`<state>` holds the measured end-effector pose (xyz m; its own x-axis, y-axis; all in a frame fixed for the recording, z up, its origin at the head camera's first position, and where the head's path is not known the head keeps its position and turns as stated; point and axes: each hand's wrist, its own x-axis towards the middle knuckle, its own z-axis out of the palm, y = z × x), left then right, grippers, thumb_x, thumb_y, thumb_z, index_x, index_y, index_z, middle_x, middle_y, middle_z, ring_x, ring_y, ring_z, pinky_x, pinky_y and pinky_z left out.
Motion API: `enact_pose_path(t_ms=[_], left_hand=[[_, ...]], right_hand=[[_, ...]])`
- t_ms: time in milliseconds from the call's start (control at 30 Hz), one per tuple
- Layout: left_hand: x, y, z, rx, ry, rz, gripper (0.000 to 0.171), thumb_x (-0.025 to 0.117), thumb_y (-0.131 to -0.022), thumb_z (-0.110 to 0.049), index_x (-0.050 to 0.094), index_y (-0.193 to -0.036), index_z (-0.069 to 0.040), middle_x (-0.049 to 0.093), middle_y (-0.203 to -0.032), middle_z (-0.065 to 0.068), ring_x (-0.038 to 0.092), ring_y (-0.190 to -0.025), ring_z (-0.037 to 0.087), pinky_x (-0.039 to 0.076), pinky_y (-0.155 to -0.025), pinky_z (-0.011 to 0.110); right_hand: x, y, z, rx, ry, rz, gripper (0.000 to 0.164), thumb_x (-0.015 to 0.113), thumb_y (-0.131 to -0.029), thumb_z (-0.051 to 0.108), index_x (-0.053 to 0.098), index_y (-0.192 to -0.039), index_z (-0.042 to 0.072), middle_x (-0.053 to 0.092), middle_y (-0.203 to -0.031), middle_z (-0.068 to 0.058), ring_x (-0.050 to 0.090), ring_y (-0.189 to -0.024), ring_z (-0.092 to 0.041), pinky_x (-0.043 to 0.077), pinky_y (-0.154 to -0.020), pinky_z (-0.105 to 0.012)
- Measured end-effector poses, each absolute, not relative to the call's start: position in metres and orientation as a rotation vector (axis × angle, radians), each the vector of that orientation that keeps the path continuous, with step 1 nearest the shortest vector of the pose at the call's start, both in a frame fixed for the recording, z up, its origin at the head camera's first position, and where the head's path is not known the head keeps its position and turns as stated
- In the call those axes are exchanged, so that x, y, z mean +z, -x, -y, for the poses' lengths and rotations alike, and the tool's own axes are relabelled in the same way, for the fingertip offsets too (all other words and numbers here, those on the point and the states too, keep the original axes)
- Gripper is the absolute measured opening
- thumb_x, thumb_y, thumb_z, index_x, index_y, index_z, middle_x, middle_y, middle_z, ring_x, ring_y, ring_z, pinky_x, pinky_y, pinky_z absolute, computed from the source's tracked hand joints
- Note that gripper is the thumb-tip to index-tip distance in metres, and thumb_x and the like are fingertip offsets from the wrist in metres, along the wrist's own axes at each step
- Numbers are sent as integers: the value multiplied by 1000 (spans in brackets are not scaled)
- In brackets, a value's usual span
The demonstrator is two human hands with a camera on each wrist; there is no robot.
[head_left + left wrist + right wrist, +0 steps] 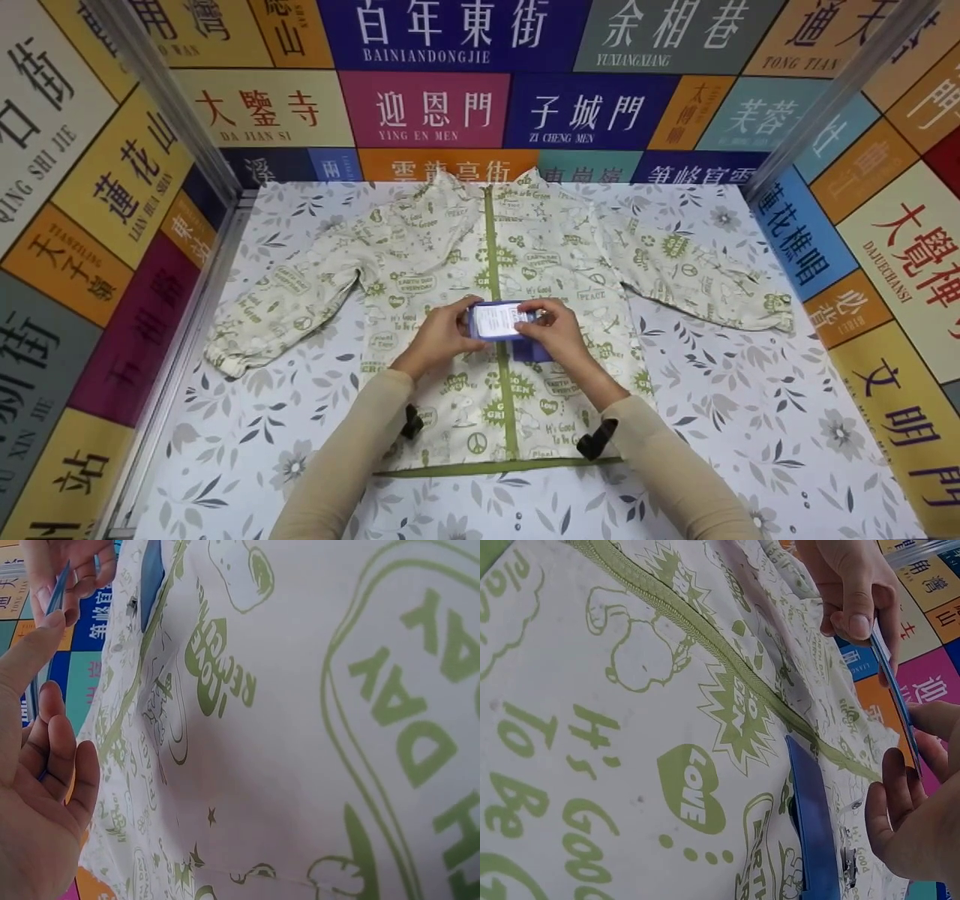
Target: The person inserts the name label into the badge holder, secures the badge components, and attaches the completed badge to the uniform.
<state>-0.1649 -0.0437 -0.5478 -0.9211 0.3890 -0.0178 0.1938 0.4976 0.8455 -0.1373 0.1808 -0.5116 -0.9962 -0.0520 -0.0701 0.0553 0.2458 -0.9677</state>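
Note:
A small flat card with a white printed face and blue edge (495, 321) is held between both hands. My left hand (441, 339) grips its left end, and my right hand (556, 330) pinches its right end, thumb over the face. Edge-on, the card (892, 686) looks thin in the right wrist view. Below it, a second flat blue piece (531, 351) rests on the jacket, partly hidden by the right hand. The cream jacket with green print (420, 285) lies spread flat, its green zipper strip (504, 405) running down the middle.
A white table cover with grey flowers (832, 427) lies under the jacket. The jacket's sleeves (285, 300) stretch out to both sides. Colourful sign-printed panels (435, 109) stand at the back and sides, with metal frame posts (817, 112) at the corners.

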Motion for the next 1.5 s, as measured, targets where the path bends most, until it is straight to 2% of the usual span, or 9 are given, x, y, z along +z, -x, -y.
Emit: enact_pose_path(t_ms=[367,667,900,1000,1067,1167,1233,1400,1500], left_hand=[[-548,163,41,1413,-468,-2510,82,88,-72,-15,49,-144,-9,70,-102,8,64,-84,17,56,-76,31],[-550,161,39,1415,-471,-2520,83,89,-72,-18,50,-144,-8,70,-103,9,64,-83,16,56,-75,28],[-551,161,38,1434,-492,-2522,81,89,-71,-16,52,-142,-7,71,-105,10,66,-84,17,57,-77,31],[-551,162,38,1421,-499,-2536,81,89,-71,-18,52,-142,-7,71,-105,10,65,-84,17,57,-77,31],[-551,162,38,1420,-498,-2539,81,89,-70,-18,52,-142,-7,71,-104,10,64,-84,17,56,-76,32],[-551,162,39,1429,-500,-2535,81,89,-71,-18,52,-142,-7,71,-103,10,63,-83,17,56,-75,32],[-551,163,39,1428,-501,-2534,81,89,-70,-18,52,-142,-7,70,-102,9,62,-82,17,55,-75,31],[-551,164,40,1421,-498,-2528,82,89,-71,-19,51,-143,-9,70,-100,8,62,-82,16,54,-74,29],[-550,164,40,1431,-489,-2519,82,89,-71,-19,52,-143,-9,70,-100,8,62,-82,17,54,-74,30]], right_hand=[[-515,135,-179,-1907,18,-2445,33,77,-80,0,67,-112,-6,59,-118,-21,52,-83,-17,43,-78,-24],[-518,133,-176,-1923,-34,-2469,32,77,-80,0,68,-110,-5,58,-116,-19,50,-82,-18,41,-75,-23],[-519,131,-172,-1915,-58,-2497,31,77,-82,2,67,-110,-6,56,-116,-19,50,-87,-23,43,-73,-22],[-517,130,-171,-1929,-69,-2503,31,78,-81,3,66,-109,-7,56,-118,-19,53,-98,-30,45,-82,-29],[-518,131,-171,-1954,-59,-2504,31,78,-81,3,66,-109,-8,55,-121,-20,52,-106,-35,45,-90,-38],[-522,136,-173,-1989,-33,-2519,31,78,-81,3,66,-108,-9,52,-127,-24,49,-117,-36,42,-99,-50],[-528,141,-176,-2007,-29,-2534,30,78,-82,4,67,-107,-7,51,-130,-23,47,-120,-34,40,-101,-54],[-537,151,-182,-2008,-3,-2576,30,79,-83,10,69,-109,-1,52,-131,-16,47,-119,-21,43,-99,-52],[-534,151,-183,-2006,33,-2581,30,78,-84,9,69,-111,-1,53,-129,-16,48,-117,-21,44,-97,-53]])
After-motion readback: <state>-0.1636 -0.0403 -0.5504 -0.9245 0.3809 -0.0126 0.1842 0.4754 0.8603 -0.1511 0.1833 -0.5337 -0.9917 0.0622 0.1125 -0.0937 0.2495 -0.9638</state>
